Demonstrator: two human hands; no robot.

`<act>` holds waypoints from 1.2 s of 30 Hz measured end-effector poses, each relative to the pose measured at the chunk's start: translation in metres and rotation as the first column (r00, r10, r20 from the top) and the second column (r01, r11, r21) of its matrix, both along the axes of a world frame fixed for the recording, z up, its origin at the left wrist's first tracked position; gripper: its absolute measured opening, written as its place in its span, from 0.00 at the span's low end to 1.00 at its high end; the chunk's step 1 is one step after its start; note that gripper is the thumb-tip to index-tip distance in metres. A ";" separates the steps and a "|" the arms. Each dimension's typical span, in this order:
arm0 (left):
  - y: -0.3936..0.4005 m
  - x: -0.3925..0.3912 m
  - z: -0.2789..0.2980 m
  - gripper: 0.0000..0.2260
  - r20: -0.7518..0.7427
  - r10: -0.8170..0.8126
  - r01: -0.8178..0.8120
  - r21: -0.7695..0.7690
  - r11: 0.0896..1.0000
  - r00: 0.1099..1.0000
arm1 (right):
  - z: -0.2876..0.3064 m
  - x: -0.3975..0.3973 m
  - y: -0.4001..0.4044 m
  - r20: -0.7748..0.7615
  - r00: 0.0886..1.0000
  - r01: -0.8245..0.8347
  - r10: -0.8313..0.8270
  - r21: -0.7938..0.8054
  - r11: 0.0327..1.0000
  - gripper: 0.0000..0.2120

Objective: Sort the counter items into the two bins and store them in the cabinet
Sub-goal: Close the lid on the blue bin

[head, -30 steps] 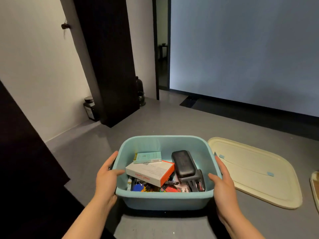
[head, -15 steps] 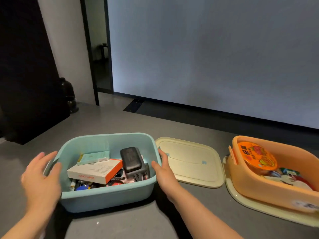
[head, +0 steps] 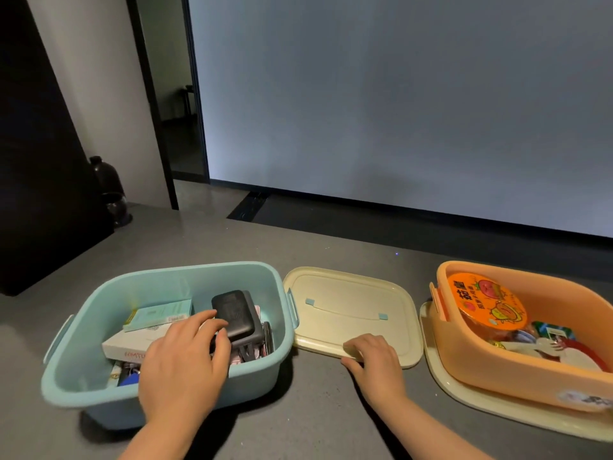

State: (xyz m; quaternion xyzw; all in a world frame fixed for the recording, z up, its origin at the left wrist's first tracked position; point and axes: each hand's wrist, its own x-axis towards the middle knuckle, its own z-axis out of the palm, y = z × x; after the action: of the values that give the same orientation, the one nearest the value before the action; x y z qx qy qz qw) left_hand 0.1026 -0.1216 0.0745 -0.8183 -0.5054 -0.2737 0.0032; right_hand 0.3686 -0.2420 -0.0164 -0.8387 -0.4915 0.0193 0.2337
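The blue bin (head: 159, 330) is sitting at the lower left of the frame on the grey worktop (head: 315, 419), already loaded with small goods: a pale green box (head: 159, 314), a white box with an orange edge (head: 132, 343), and a black power bank (head: 234, 313) lying on top. The left hand (head: 184, 363) is reaching into it, fingers (head: 199, 322) loosely spread and curling over the contents, tips touching the power bank's near edge; I cannot tell whether they are actually gripping it. The bin looks like stiff, smooth plastic, moderately heavy with its load, so it is probably best taken by the two side handles, with both hands, kept level so the loose pieces are not sliding.

In the lower middle, the cream lid (head: 355, 310) is lying flat just beside the bin. The right hand (head: 374, 358) is pinching its near edge, fingers on top and thumb below. The lid seems light and slightly flexible; lifting by one edge may let it sag.

At the lower right, the orange bin (head: 517, 370) is resting on a second cream lid (head: 464, 398), holding a round orange-topped cup (head: 486, 303) and other packets.
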 end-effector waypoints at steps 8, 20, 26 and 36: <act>0.003 -0.004 0.000 0.17 -0.036 0.001 -0.003 -0.061 0.998 0.999 | 0.028 0.005 0.010 0.196 0.981 -0.031 0.000 0.154 0.988 0.06; 0.001 -0.014 0.012 0.15 0.649 -0.011 0.212 -0.232 0.949 0.760 | 0.184 -0.024 0.044 0.346 0.938 -0.212 -0.020 0.618 0.757 0.01; 0.020 -0.053 0.054 0.28 0.913 0.301 0.370 -0.390 0.843 0.277 | 0.157 -0.104 0.042 0.447 0.846 -0.502 0.289 0.488 0.714 0.07; 0.040 -0.112 0.025 0.20 0.767 0.528 0.258 -0.629 0.734 0.365 | 0.111 -0.115 0.036 0.145 0.912 -0.398 0.383 0.535 0.745 0.12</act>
State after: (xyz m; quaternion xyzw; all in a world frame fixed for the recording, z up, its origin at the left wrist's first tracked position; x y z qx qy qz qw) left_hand -0.0098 -0.0817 0.0995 -0.4142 -0.5500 -0.4806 -0.5432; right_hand 0.2533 -0.2065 0.0945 -0.6133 -0.6428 -0.0863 0.4507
